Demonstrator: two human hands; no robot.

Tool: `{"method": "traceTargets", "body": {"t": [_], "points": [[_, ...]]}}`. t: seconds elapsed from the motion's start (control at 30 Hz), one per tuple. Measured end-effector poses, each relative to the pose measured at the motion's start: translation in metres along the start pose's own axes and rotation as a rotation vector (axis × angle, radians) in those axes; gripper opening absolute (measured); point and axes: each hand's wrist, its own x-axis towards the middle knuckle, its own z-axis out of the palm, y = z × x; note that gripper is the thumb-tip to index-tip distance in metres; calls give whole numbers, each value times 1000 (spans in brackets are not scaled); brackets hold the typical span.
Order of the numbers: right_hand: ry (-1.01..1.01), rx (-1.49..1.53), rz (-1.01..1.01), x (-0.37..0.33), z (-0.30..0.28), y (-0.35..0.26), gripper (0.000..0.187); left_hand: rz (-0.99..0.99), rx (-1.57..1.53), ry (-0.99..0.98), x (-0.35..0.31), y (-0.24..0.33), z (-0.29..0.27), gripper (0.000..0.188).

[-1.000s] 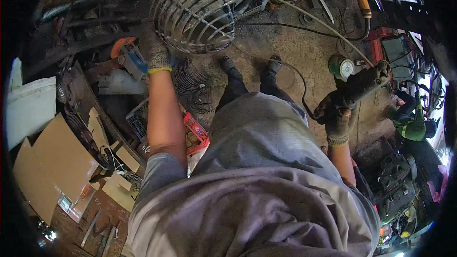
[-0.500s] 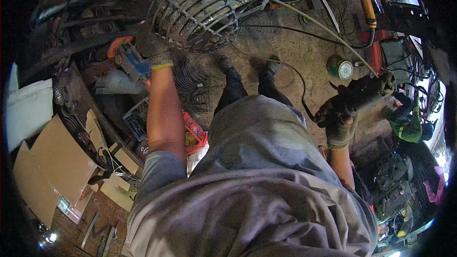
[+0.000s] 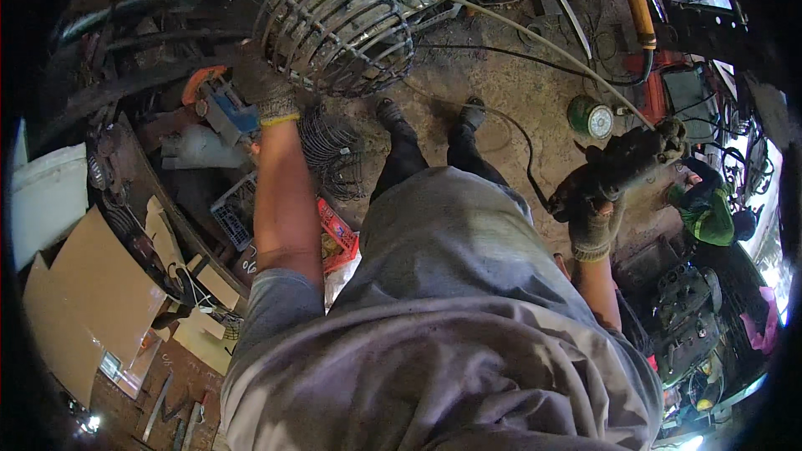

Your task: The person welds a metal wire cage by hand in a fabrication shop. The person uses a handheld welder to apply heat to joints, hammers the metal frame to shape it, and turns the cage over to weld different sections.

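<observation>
Up front, slightly left, is a round metal basket (image 3: 334, 25) of bent bars, lying tilted by the bench edge. My left hand (image 3: 261, 79), in a knitted glove with a yellow cuff, grips the basket's left side; its fingertips are hidden in shadow. On the right, my gloved right hand (image 3: 595, 232) is closed around a dark, bulky electrode holder (image 3: 622, 169). From its far end a long welding rod (image 3: 535, 33) reaches forward and left, over the basket's far right side. Whether the rod's tip touches the bars, I cannot tell.
An angle grinder (image 3: 639, 12) hangs at the far right; a round can (image 3: 590, 117) stands below it. A dark cable (image 3: 532, 159) crosses the floor. Wire coils (image 3: 330, 146) and a red crate (image 3: 334, 238) lie left of my legs. Another person (image 3: 708, 209) crouches at the right.
The basket has turned a little and shows more of its lattice, with my left hand still on it. The whole view has shifted slightly; my right hand keeps its hold.
</observation>
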Motion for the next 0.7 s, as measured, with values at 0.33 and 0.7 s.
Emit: {"method": "traceTargets", "body": {"t": [0.33, 0.7], "points": [[-23, -51, -17, 1, -2, 0, 96, 475, 780, -128, 24, -31, -32, 26], [-50, -75, -12, 2, 2, -8, 101, 535, 647, -197, 17, -22, -26, 25]]}}
